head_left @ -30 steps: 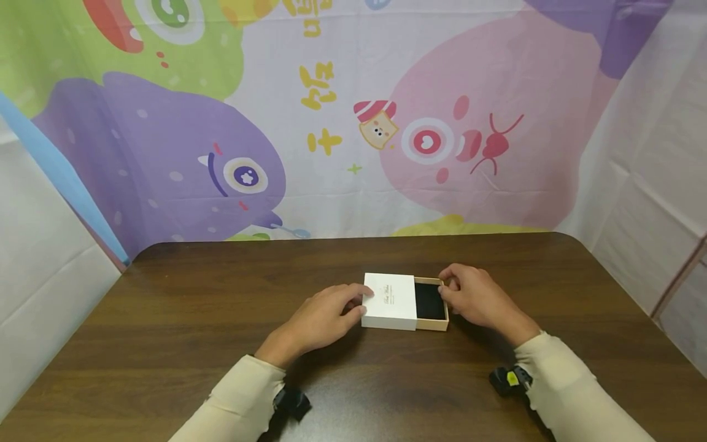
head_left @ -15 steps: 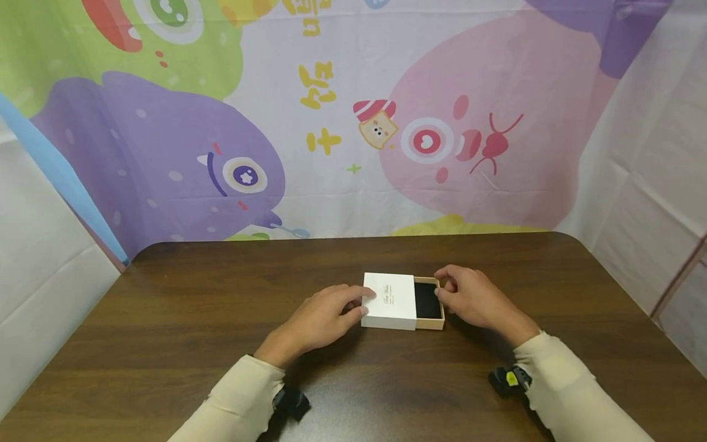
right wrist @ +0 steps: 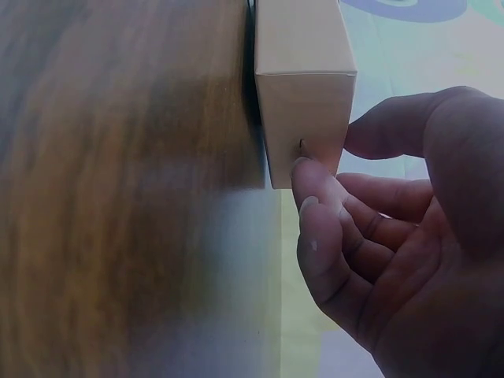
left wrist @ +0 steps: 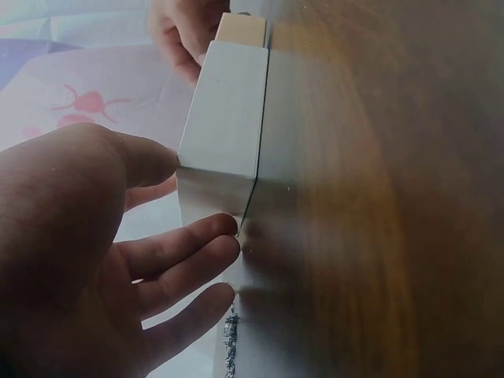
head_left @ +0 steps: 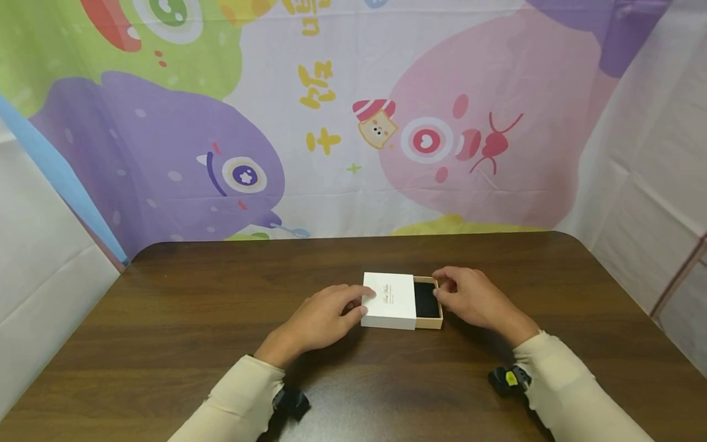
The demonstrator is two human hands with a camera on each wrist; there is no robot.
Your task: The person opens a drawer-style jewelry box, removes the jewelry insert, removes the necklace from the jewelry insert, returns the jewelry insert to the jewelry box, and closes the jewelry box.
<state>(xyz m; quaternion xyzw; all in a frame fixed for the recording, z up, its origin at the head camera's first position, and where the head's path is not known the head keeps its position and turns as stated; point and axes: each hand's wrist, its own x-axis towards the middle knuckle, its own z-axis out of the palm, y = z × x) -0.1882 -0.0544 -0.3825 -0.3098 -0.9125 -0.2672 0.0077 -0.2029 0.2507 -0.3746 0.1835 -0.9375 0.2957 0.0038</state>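
A white box sleeve [head_left: 389, 301] with small gold lettering lies flat on the table. From its right end juts a tan inner tray [head_left: 428, 323] with a black lining [head_left: 426, 300]. My left hand [head_left: 323, 316] rests at the sleeve's left end, a fingertip on its top and the thumb at the edge. In the left wrist view the other fingers [left wrist: 189, 272] extend loosely beside that end. My right hand [head_left: 475, 298] holds the tray's outer end with bent fingers. In the right wrist view, a fingertip touches the end face [right wrist: 303, 118] near a small dark mark.
The brown wood table [head_left: 210, 294] spreads around the box. Behind it hangs a cloth with cartoon figures [head_left: 342, 184]. Both wrists carry small black devices, one at the left wrist [head_left: 293, 402] and one at the right wrist [head_left: 509, 380].
The tan tray has slid slightly left into the white sleeve, with my right hand moving along with it. My left hand and the sleeve have stayed almost still.
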